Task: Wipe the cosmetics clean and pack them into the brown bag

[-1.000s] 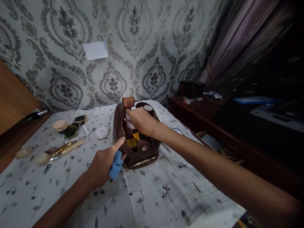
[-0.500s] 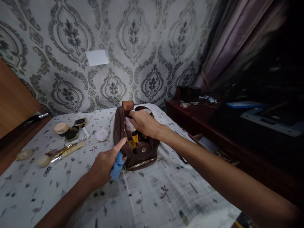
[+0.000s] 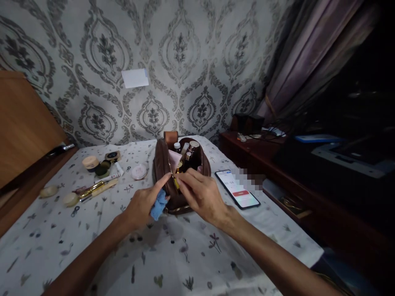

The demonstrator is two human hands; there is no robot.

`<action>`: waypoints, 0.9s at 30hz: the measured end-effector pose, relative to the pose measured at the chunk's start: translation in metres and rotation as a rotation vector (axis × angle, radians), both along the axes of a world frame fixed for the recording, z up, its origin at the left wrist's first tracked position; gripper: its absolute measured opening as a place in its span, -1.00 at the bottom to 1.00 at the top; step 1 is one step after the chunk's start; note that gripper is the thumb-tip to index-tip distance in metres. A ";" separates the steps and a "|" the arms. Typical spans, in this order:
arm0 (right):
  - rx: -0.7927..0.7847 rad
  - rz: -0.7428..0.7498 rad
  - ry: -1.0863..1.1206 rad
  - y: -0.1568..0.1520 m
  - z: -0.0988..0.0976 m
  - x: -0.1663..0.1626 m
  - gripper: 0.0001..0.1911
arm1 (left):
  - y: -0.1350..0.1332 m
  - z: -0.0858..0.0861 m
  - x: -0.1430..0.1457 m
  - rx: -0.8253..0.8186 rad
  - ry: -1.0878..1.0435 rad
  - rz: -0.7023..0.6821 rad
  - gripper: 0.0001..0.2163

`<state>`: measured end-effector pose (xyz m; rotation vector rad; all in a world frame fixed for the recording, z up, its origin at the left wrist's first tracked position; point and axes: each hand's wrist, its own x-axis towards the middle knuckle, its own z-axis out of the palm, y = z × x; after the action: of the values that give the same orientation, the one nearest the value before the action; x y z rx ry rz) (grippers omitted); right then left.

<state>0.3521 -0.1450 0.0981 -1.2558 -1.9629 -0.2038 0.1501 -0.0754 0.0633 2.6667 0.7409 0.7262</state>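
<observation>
A brown cosmetic bag (image 3: 161, 164) stands unzipped on the patterned cloth, with bottles (image 3: 193, 146) and a pale pink packet (image 3: 175, 159) inside. My left hand (image 3: 140, 209) is closed round a crumpled blue cloth (image 3: 159, 206), one finger stretched out against the left rim of the bag. Over the bag's front opening, my right hand (image 3: 206, 198) has its fingers pinched together close to that fingertip. Whatever lies in the pinch is hidden. Something yellow (image 3: 176, 183) shows just behind the right fingers.
Cosmetics lie to the left: a jar (image 3: 90, 163), a round pink compact (image 3: 138, 172), a white tube (image 3: 119, 168) and brushes (image 3: 98, 190). On the right is a lit phone (image 3: 243, 198), beside a dark red cabinet (image 3: 247, 150) with an open drawer.
My right hand has come back from deep in the bag to its front edge, uncovering the bottles. The left hand stays at the rim with the blue cloth. The view has shifted, showing the phone.
</observation>
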 end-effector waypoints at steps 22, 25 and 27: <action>-0.489 -0.340 -0.315 0.124 0.077 -0.002 -0.62 | 0.003 -0.004 -0.011 -0.018 -0.003 0.015 -0.42; -0.498 -0.368 -0.255 0.133 0.080 -0.003 -0.59 | 0.005 -0.007 -0.012 -0.019 0.021 0.033 -0.39; -0.522 -0.374 -0.227 0.137 0.079 -0.003 -0.58 | 0.005 -0.008 -0.011 -0.007 0.034 0.035 -0.39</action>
<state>0.3494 -0.0077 0.1770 -2.0177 -2.0255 -0.0129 0.1388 -0.0701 0.0557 2.6725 0.7997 0.6874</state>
